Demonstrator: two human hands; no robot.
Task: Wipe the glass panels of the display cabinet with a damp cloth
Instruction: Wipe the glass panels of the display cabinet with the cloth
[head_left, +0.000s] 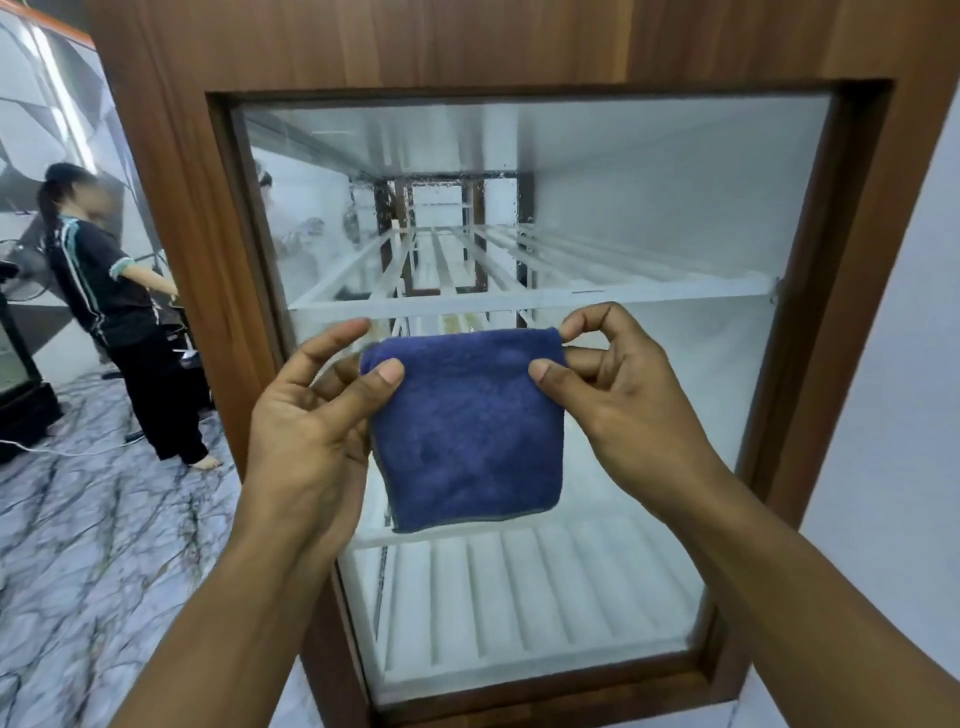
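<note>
Two risks are judged likely from here. First, the cloth (467, 431) is gripped only at its top corners, so it could be dropped onto the floor (104, 519) and soiled if either pinch is loosened while it is being refolded. Second, streaks could be left on the glass (649, 208) if the folded cloth is pressed unevenly or carries too much water; what look like droplets are seen deep inside the cabinet, toward 12 o'clock. The cloth is held up between the hands, in front of the glass and not visibly touching it. Its 10 o'clock corner is pinched by the left hand (311, 415), thumb in front and fingers behind. Its 2 o'clock corner is pinched by the right hand (613, 384). The rest hangs free toward 6 o'clock.
</note>
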